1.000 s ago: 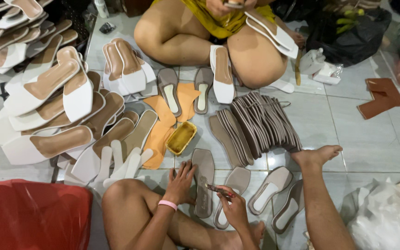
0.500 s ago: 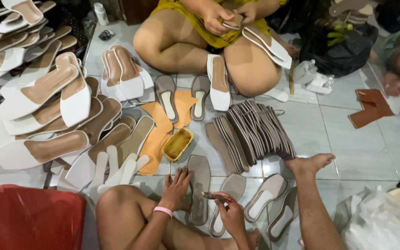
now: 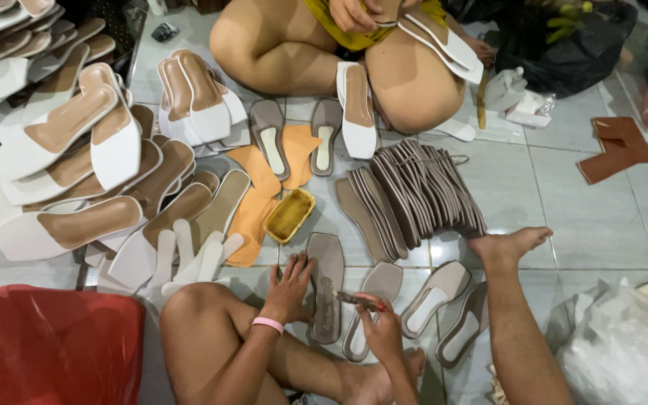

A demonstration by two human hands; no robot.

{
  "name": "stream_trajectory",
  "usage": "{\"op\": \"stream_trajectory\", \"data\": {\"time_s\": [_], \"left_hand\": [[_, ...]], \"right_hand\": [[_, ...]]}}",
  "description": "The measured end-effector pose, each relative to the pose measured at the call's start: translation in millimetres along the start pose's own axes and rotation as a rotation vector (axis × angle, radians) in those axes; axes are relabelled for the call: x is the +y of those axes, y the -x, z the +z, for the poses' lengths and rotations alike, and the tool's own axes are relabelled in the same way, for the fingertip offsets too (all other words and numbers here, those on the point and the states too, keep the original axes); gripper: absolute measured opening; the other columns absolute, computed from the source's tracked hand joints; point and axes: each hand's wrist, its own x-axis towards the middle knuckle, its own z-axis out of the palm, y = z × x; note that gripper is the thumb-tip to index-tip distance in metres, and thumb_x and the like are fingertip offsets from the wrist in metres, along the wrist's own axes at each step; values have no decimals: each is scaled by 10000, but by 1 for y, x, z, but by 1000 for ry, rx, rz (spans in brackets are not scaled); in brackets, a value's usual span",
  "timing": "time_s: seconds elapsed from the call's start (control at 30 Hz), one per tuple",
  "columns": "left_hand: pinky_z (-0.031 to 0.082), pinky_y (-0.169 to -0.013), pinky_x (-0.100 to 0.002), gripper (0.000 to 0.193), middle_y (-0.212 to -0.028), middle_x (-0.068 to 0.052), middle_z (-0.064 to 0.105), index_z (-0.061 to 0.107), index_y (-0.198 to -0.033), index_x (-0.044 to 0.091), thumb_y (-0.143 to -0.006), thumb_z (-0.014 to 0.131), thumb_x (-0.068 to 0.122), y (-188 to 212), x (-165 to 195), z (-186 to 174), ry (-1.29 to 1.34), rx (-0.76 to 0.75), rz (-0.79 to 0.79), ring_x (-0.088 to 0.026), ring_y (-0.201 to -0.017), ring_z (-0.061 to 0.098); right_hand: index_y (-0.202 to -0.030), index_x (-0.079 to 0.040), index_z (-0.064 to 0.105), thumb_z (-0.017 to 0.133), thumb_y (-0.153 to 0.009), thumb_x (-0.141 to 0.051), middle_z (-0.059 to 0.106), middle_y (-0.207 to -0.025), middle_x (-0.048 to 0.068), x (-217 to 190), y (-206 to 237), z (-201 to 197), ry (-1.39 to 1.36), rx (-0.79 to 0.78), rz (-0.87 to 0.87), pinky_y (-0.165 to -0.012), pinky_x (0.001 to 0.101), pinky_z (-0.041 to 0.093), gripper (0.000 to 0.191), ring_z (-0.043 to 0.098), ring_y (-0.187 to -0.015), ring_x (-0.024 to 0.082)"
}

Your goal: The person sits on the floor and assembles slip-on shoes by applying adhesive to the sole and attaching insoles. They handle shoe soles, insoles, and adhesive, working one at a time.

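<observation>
Insole [image 3: 327, 289] is lying flat on the floor tiles, and I am pinning its edge with my left hand [image 3: 290, 289], fingers spread, grasping nothing. My right hand [image 3: 378, 324], just beside it, is clenching a small brush [image 3: 354, 300]; keeping strokes light and the insole pressed still seems wise.

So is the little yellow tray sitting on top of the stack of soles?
No, the yellow tray sits on the floor tiles, left of the stack of soles.
</observation>
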Motion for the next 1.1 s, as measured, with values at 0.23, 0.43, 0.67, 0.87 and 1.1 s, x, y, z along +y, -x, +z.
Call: {"op": "stream_trajectory", "data": {"time_s": [0.23, 0.43, 0.67, 0.87, 1.1], "left_hand": [[180, -1195, -663, 1417, -1687, -73, 166, 161, -1599, 186, -486, 1004, 434, -5, -6, 17, -44, 47, 10, -293, -1562, 140], [187, -1183, -667, 1428, -1679, -82, 179, 178, -1585, 142, -458, 1004, 438, -2, -17, 47, 7, 70, 15, -310, -1548, 152], [180, -1205, -638, 1443, -1680, -67, 199, 185, -1597, 155, -440, 1005, 420, 2, -8, 23, -4, 102, 7, -277, -1558, 173], [172, -1211, -636, 1484, -1677, -65, 196, 163, -1611, 146, -423, 1004, 432, -1, -10, 29, -10, 83, -14, -274, -1560, 179], [167, -1212, -618, 1486, -1695, -66, 184, 172, -1612, 157, -407, 1004, 412, -4, -16, 31, -7, 133, 0, -269, -1568, 171]], "right_hand": [[-1142, -94, 743, 692, -968, -169, 774, -1076, 82, 16, -16, -6, -46, 77, -125, -888, 342, 559, 196, 736, -1001, 210], [-1169, -75, 722, 712, -1005, -150, 747, -1135, 120, 29, -12, -8, 84, -41, -175, -935, 348, 549, 181, 723, -1060, 261], [-1198, -67, 702, 726, -1011, -132, 763, -1145, 100, 6, -33, 6, 84, -129, -299, -887, 352, 566, 199, 741, -1018, 258], [-1178, -82, 720, 729, -1012, -117, 766, -1075, 89, -21, -79, 38, 76, -110, -269, -804, 336, 551, 170, 734, -941, 208], [-1168, -110, 717, 723, -987, -145, 740, -1002, 91, -82, -177, 95, 171, -167, -579, -800, 411, 550, 184, 681, -926, 299]]}}
